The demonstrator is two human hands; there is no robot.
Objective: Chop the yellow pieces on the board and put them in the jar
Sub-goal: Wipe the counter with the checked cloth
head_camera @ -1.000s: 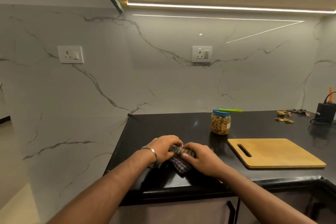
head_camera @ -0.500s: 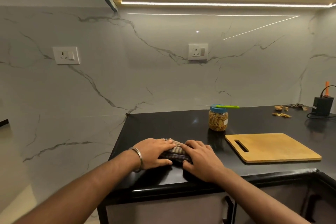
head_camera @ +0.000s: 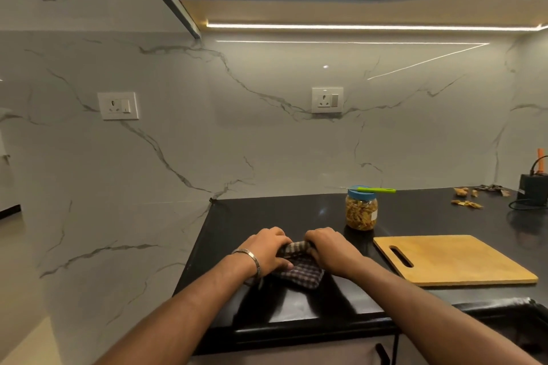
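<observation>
I have both hands on a small dark checked cloth lying near the front edge of the glossy black bench: my left hand, with a metal bangle at the wrist, grips its left side with curled fingers, and my right hand grips the right side the same way, so each grip is clenched on fabric and neither is free. The chopping itself looks finished. The rectangular wooden cutting board with its slotted handle lies bare just to my right, and the clear plastic jar with the blue lid stands behind it, well filled with yellow pieces, a green-handled tool resting across the lid. So I judge this step to be tidying up, gathering or folding the cloth. To do it well I keep the cloth low against the bench and bring its edges together evenly between my two hands, rather than dragging it sideways toward the jar, which is near enough to be knocked, and the tool on its lid could slide off. A few brownish scraps lie far to the right near a black box with a cable; whether they belong in the jar I cannot tell.
</observation>
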